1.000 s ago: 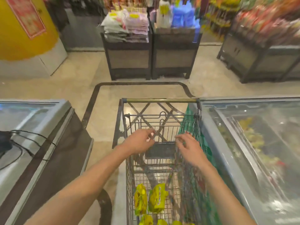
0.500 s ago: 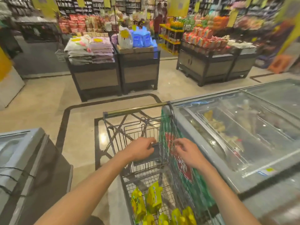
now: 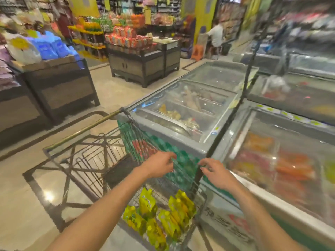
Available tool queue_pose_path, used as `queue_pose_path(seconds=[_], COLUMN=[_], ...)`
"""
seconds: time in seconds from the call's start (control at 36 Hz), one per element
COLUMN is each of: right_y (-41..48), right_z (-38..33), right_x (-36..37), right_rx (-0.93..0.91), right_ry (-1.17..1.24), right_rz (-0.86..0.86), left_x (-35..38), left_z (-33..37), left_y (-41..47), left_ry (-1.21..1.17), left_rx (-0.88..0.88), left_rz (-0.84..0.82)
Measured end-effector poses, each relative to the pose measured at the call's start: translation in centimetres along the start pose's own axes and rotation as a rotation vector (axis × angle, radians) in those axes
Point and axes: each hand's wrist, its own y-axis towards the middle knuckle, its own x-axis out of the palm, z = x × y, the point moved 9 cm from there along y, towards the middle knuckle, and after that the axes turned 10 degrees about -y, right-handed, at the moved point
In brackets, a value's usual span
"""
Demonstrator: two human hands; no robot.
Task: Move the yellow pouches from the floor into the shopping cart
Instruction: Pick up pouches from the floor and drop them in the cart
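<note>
- Your left hand (image 3: 159,167) curls its fingers around the shopping cart (image 3: 87,160) wire.
- Your right hand (image 3: 215,173) hovers beside it, fingers loosely apart.
- The yellow pouches (image 3: 159,220) lie inside the cart basket, beside the chest freezer (image 3: 181,113).

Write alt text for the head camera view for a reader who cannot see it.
Several yellow pouches lie in a wire shopping cart, with the left hand and right hand reaching over its rim. A glass-topped chest freezer stands against the cart's right side, in a blurred supermarket aisle.
</note>
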Motion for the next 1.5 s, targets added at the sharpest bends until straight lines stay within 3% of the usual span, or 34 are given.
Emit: queue_pose_path(seconds=[0.31,0.47,0.61,0.86,1.17,1.5], right_y=[-17.7,-30.0,-41.4,-63.4,-85.6,-96.3], right_z=[12.2,18.8,23.1,28.9,30.4,28.5], right_x=[-2.9,-3.1,-2.8,0.2,9.2,17.6], right_rx=[0.403,0.616,0.778,1.044,1.372,1.654], right_ry=[0.214,0.18,0.229,0.28,0.39,0.546], right_rz=[0.183,0.253,0.35,0.46,0.511,0.609], left_x=[12.2,20.4,28.1,41.2,57.0,68.5], left_z=[16.0,26.2,34.7,49.6,57.4,59.3], left_y=[0.4,-1.5,-4.7,-15.4,-28.7,-39.2], left_ry=[0.089,0.173,0.18,0.251,0.407,0.544], left_rx=[0.373,0.559,0.696,0.962,1.141,1.234], left_rz=[-0.249,-0.393,-0.548,-0.678,-0.874,-1.082])
